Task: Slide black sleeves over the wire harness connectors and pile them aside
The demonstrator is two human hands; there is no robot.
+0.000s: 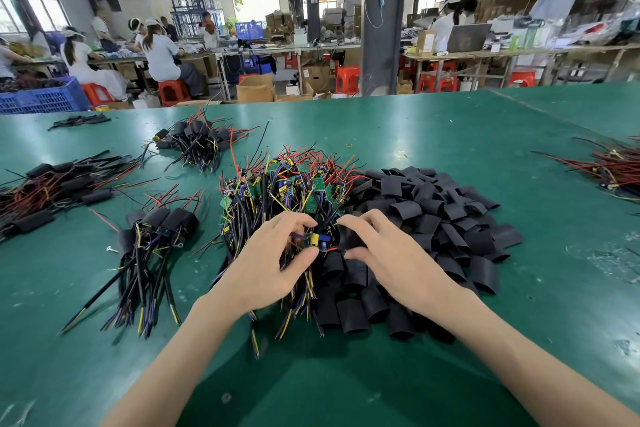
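**While I look on: work at the harness heap (287,184)**

A green table (415,135) spreads under everything, in a workshop hall with seated workers (159,52) at benches far behind the heap. At the heap's near edge I see the left hand (273,263) pinching a small board connector (313,241) between thumb and fingertips, while the right hand (384,253) grips a black sleeve (348,236) just beside it. Loose sleeves (433,218) pile against the heap's right side. Sleeved bundles (156,236) lie left of it, red wires (609,166) far to its right.
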